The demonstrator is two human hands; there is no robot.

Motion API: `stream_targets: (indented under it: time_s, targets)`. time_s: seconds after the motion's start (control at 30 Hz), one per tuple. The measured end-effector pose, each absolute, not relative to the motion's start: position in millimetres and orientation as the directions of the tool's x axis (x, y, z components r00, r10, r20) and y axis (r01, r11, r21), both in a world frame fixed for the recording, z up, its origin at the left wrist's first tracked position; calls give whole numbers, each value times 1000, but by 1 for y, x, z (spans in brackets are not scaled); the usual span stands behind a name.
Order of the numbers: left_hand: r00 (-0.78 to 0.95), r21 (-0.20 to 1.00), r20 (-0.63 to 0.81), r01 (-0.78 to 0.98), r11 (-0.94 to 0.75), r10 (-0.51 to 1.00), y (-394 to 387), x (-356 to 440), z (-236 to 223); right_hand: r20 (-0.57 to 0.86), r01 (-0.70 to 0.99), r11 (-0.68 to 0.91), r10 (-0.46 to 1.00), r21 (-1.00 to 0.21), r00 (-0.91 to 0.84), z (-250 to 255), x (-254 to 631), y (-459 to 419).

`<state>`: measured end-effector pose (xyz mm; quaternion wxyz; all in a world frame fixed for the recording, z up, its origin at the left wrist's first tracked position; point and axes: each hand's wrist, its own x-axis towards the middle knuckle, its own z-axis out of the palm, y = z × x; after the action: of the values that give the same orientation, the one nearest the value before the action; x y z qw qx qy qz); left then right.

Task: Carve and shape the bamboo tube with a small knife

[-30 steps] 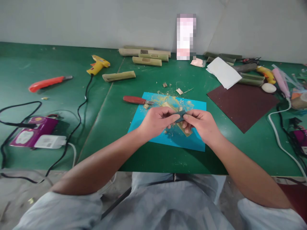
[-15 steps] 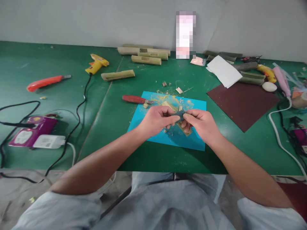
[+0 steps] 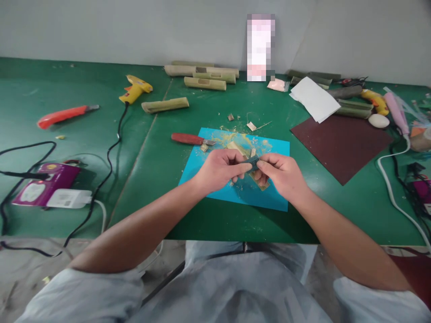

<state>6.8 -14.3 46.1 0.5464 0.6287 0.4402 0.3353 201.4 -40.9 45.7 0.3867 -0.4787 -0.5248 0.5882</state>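
My left hand [image 3: 219,171] and my right hand [image 3: 281,175] meet over a blue mat [image 3: 215,186] on the green table [image 3: 161,179]. Both pinch a small dark folded strip [image 3: 252,162] between thumb and fingers, most of it hidden by the fingers. Under the hands a pale piece of split bamboo [image 3: 237,148] lies on the mat amid yellowish dust and shavings. A red-handled knife [image 3: 188,139] rests just left of the mat's far corner, blade toward the mat.
Bamboo sections [image 3: 202,77] and a yellow glue gun [image 3: 134,89] with a black cord lie at the back. An orange cutter [image 3: 62,115] is far left, a purple box [image 3: 47,184] near left. Dark brown sandpaper [image 3: 340,146], white paper [image 3: 314,99] and cables sit right.
Both hands stay together on the dark strip, with only slight finger shifts. The view has tilted a little; nothing on the table has moved.
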Motion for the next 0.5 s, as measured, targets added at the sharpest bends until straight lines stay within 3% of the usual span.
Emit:
stream_targets:
  time_s: [0.17,0.33,0.5]
  targets:
    - [428,990,-41,137,-20,903,-16,6,47,-172,78,-157,951,-985,-258,45,202,-43]
    - [454,991,-17,127,-46,891,-19,6,47,-16,178,14,985,-984,-171,44,201,-42]
    - [476,985,64,110,-132,877,-22,9,46,-46,75,-34,983,-997,-177,42,200,-40]
